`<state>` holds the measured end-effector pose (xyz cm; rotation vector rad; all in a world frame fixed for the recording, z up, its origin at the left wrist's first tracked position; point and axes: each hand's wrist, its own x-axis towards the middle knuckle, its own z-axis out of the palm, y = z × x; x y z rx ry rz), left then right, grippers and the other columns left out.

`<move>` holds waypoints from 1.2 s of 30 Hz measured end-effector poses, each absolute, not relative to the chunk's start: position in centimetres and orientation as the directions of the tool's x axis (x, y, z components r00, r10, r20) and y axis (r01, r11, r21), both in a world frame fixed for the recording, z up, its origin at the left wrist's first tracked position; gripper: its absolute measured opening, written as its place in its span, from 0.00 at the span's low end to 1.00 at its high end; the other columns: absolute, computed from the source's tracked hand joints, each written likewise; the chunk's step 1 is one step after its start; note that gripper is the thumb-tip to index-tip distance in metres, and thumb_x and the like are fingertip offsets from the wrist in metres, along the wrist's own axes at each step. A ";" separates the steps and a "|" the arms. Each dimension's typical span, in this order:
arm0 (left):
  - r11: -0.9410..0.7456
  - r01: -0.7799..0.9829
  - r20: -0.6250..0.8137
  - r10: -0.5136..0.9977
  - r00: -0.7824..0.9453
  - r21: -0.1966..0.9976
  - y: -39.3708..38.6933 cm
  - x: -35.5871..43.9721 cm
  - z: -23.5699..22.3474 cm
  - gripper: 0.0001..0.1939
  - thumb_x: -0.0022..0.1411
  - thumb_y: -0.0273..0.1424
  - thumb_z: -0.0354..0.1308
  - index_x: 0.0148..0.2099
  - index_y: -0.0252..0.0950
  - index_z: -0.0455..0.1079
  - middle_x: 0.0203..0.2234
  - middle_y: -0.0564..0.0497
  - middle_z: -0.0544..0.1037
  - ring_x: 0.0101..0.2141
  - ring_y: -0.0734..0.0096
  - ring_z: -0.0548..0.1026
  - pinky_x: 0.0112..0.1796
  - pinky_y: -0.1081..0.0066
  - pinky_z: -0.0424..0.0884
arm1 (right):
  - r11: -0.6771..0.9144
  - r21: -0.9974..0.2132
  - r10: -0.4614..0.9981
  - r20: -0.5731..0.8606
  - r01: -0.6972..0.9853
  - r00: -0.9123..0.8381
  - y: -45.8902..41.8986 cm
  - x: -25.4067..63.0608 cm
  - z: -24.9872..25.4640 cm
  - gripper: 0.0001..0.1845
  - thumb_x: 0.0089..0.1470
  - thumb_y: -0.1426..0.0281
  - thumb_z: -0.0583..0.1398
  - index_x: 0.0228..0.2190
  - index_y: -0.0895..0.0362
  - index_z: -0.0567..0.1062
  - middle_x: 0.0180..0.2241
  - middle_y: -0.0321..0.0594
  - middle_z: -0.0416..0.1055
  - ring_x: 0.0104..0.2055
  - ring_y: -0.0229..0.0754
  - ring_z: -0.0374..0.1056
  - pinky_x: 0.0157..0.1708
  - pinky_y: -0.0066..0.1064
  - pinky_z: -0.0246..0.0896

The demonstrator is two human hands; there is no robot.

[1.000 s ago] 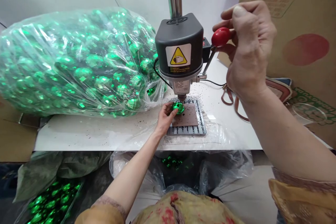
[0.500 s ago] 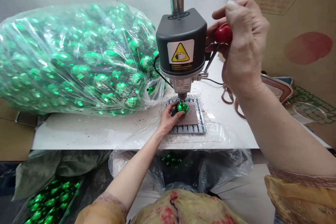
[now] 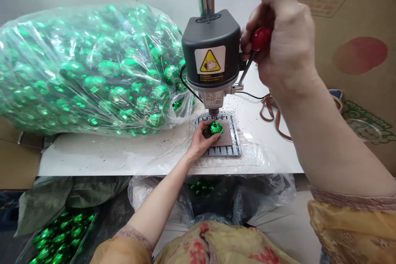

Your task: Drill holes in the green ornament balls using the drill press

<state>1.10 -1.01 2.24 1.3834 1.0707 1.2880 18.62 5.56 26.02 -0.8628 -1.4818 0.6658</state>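
Observation:
A small black drill press (image 3: 211, 55) with a warning sticker stands on the white table. Beneath its chuck, a shiny green faceted ball (image 3: 215, 128) rests on a brownish square board (image 3: 225, 140) over the slotted metal base (image 3: 236, 148). My left hand (image 3: 201, 138) pinches the ball from the left between thumb and fingers. High at the right of the press, my right hand (image 3: 286, 37) is closed around the red knob (image 3: 261, 38) of the feed lever. A dark spot, perhaps a hole, shows on top of the ball.
A large clear bag of green balls (image 3: 93, 70) fills the table's left. More green balls (image 3: 62, 235) lie in a container at lower left, and some in a plastic bag (image 3: 202, 189) below the table edge. Cardboard box (image 3: 355, 90) and brown strap (image 3: 281, 126) are at right.
My right hand has turned on the knob, its fingers curling and its wrist rising slightly. The ball has shifted slightly and more of its top shows below the chuck.

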 end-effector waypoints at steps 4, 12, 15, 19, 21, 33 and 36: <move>-0.198 0.043 0.194 0.978 0.079 0.979 -1.0 1.0 2.5 0.26 0.52 0.40 0.73 0.50 0.38 0.70 0.46 0.45 0.78 0.50 0.58 0.75 0.54 0.59 0.69 | 0.293 -0.947 0.956 0.285 -0.130 0.074 5.6 17.9 26.7 0.28 0.66 0.67 0.47 0.14 0.57 0.59 0.07 0.25 0.52 0.09 0.23 0.47 0.18 0.21 0.35; -0.178 0.019 0.176 0.981 0.086 0.984 -0.9 1.0 2.1 0.27 0.52 0.42 0.73 0.50 0.38 0.69 0.46 0.45 0.77 0.50 0.58 0.75 0.54 0.59 0.69 | 0.682 -0.695 0.730 0.665 -0.230 0.156 1.8 17.6 23.3 0.31 0.61 0.73 0.57 0.08 0.55 0.58 0.07 0.28 0.49 0.11 0.29 0.49 0.15 0.30 0.43; -0.190 0.024 0.188 0.979 0.085 0.981 -0.9 1.0 2.0 0.27 0.52 0.42 0.73 0.50 0.38 0.69 0.46 0.46 0.77 0.50 0.58 0.75 0.55 0.59 0.68 | 0.814 -0.550 0.580 0.784 -0.187 0.220 0.5 17.5 21.2 0.30 0.59 0.68 0.61 0.09 0.54 0.59 0.08 0.28 0.47 0.12 0.31 0.49 0.17 0.32 0.47; -0.211 0.056 0.205 0.974 0.101 0.976 -0.9 0.9 1.8 0.26 0.55 0.41 0.71 0.52 0.38 0.68 0.47 0.45 0.77 0.51 0.58 0.75 0.55 0.59 0.68 | 0.822 -0.564 0.563 0.782 -0.082 0.266 -0.5 17.2 19.4 0.31 0.58 0.60 0.62 0.10 0.53 0.57 0.10 0.30 0.46 0.13 0.33 0.48 0.17 0.35 0.43; -0.219 0.072 0.210 0.972 0.108 0.973 -0.9 0.8 1.7 0.26 0.56 0.41 0.71 0.52 0.39 0.67 0.48 0.45 0.77 0.52 0.58 0.74 0.56 0.58 0.68 | 0.788 -0.614 0.574 0.759 0.043 0.306 -0.8 17.0 18.8 0.32 0.60 0.57 0.59 0.11 0.53 0.55 0.10 0.31 0.47 0.14 0.34 0.48 0.18 0.36 0.45; -0.241 0.056 0.233 0.965 0.116 0.969 -0.9 0.9 1.7 0.26 0.56 0.41 0.71 0.53 0.39 0.68 0.49 0.45 0.76 0.53 0.58 0.74 0.57 0.57 0.68 | 0.856 -0.516 0.470 0.811 0.044 0.349 -1.0 16.9 16.4 0.32 0.61 0.60 0.58 0.12 0.56 0.51 0.14 0.33 0.47 0.18 0.32 0.48 0.22 0.36 0.48; -0.252 0.069 0.243 0.962 0.124 0.965 -0.8 0.8 1.5 0.26 0.57 0.40 0.70 0.54 0.39 0.67 0.50 0.45 0.76 0.53 0.59 0.74 0.56 0.58 0.69 | 0.879 -0.474 0.436 0.844 0.055 0.314 -0.7 17.0 16.1 0.32 0.61 0.63 0.57 0.12 0.57 0.50 0.14 0.32 0.47 0.17 0.31 0.48 0.21 0.35 0.46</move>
